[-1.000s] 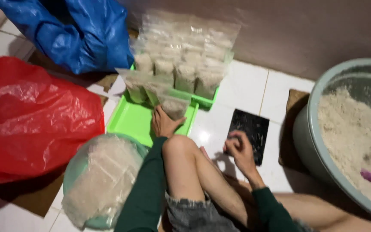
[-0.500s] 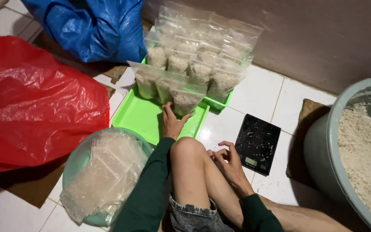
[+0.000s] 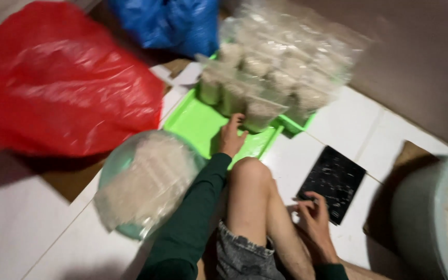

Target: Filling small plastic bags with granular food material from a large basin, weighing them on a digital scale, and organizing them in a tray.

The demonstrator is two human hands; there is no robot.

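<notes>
A clear filled bag [image 3: 257,111] stands on the green tray [image 3: 198,122], the left hand [image 3: 232,136] touching it with fingers spread. The right hand [image 3: 315,218] rests loosely curled at the near corner of the black scale [image 3: 333,181] on the tiled floor [image 3: 32,233].

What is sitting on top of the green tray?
On the green tray stand clear bags of pale powder in rows, filling its far end. The left hand rests on the near bare part, fingers at the front bag. The tray floor beneath the bags is covered.
</notes>
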